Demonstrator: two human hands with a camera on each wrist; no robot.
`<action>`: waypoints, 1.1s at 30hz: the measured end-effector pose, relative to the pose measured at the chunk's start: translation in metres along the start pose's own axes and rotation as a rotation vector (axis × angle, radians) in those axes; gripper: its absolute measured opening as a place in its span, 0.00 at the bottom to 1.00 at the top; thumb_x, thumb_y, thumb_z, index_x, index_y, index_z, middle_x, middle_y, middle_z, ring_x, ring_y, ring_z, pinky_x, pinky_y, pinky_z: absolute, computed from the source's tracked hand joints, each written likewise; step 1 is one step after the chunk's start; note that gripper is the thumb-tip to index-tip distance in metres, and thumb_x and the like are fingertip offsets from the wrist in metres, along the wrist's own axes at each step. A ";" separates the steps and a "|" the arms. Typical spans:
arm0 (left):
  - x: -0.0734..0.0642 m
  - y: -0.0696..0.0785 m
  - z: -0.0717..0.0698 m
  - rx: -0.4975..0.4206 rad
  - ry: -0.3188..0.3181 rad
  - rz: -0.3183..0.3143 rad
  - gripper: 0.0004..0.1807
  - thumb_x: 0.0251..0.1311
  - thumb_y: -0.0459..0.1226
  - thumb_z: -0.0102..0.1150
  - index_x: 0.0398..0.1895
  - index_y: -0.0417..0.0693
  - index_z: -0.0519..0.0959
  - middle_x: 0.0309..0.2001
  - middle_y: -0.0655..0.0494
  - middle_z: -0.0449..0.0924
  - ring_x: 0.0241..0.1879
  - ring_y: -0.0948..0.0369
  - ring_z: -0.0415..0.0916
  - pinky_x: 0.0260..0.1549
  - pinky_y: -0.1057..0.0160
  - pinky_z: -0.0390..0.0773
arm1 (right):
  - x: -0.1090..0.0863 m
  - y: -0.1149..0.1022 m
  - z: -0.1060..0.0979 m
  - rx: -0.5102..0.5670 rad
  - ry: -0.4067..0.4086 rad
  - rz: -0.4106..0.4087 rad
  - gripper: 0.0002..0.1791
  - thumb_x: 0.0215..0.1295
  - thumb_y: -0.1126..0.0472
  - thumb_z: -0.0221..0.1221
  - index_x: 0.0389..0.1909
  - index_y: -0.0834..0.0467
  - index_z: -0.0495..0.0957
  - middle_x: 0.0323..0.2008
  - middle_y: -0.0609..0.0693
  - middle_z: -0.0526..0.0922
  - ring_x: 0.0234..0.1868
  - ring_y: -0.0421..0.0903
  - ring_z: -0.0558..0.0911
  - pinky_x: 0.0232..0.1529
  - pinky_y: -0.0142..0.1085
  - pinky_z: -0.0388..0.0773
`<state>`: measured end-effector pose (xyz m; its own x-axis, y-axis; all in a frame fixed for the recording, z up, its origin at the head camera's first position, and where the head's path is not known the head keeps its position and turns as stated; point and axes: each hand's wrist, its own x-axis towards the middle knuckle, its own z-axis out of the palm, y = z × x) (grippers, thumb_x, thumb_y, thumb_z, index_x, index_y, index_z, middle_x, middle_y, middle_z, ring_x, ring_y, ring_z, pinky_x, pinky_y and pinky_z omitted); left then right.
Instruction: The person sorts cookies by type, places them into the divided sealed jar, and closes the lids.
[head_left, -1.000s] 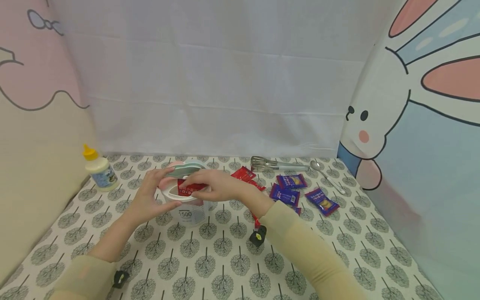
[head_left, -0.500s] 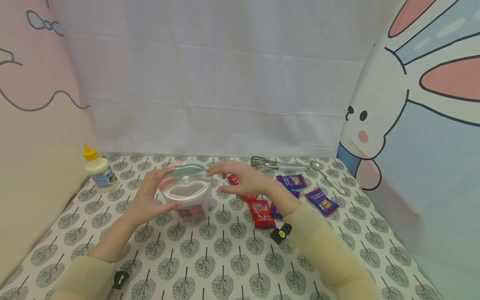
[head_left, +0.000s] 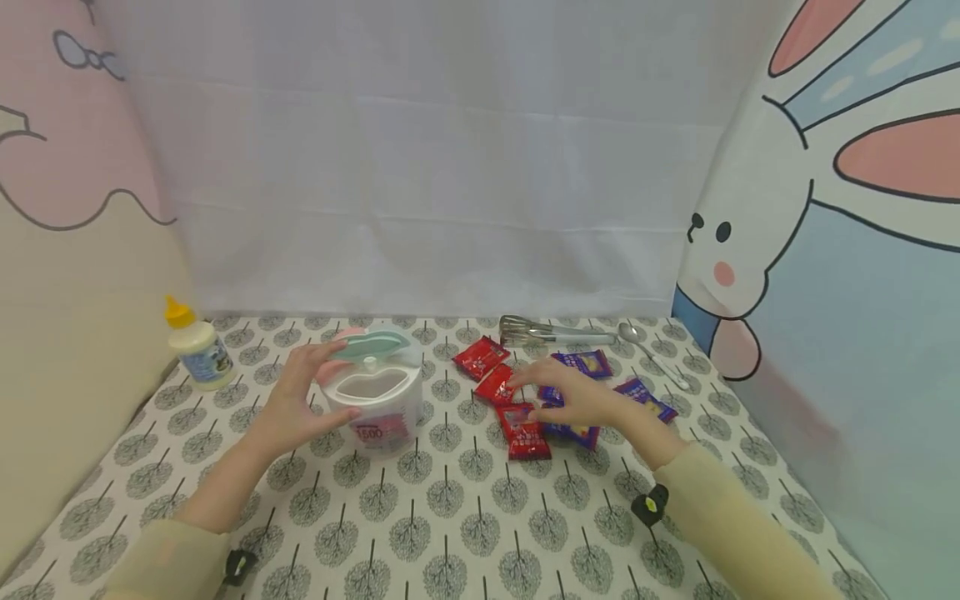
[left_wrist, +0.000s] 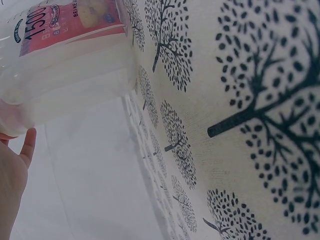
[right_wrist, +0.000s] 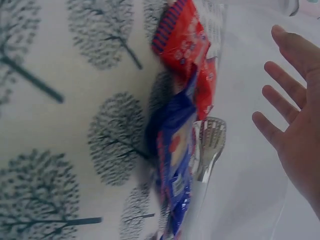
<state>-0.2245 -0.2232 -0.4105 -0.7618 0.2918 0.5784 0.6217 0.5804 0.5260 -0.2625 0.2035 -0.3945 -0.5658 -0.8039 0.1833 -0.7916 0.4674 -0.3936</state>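
A clear plastic storage canister (head_left: 408, 408) with a white top stands left of centre. Its green flap lid (head_left: 371, 343) is raised above an opening. Low behind the front wall shows a pinkish-red biscuit packet (left_wrist: 75, 31), seen through the plastic. My left hand (head_left: 288, 408) grips the canister's left side, thumb at the front and fingers up by the raised flap. My right hand (head_left: 573, 393), holding nothing, hovers with spread, slightly bent fingers over red packets (head_left: 480, 357) and purple packets (head_left: 581, 362). Its fingertips overlap the middle and nearest red ones in the head view.
Behind the packets lies a metal whisk-like utensil (head_left: 555, 333) beside a long-handled spoon (head_left: 656, 358). A bottle with a yellow cap (head_left: 202, 354) stands at the far left. Printed cloth walls enclose the patterned tablecloth (head_left: 450, 517) at the back and sides.
The red packet, earlier in my right hand at the canister's opening, now shows inside. My emptied right hand has moved right, over the loose packets. My left hand stays at the canister.
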 end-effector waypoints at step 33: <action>0.001 -0.004 0.001 0.005 0.003 0.003 0.54 0.32 0.39 0.79 0.69 0.59 0.61 0.61 0.47 0.63 0.59 0.52 0.59 0.52 0.30 0.64 | 0.007 -0.002 0.014 0.079 0.014 0.080 0.14 0.58 0.63 0.64 0.46 0.52 0.78 0.42 0.45 0.78 0.38 0.42 0.78 0.35 0.28 0.81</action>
<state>-0.2273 -0.2244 -0.4126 -0.7591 0.2915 0.5820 0.6234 0.5830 0.5211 -0.2618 0.1917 -0.4056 -0.6299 -0.7598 0.1610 -0.7235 0.4987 -0.4773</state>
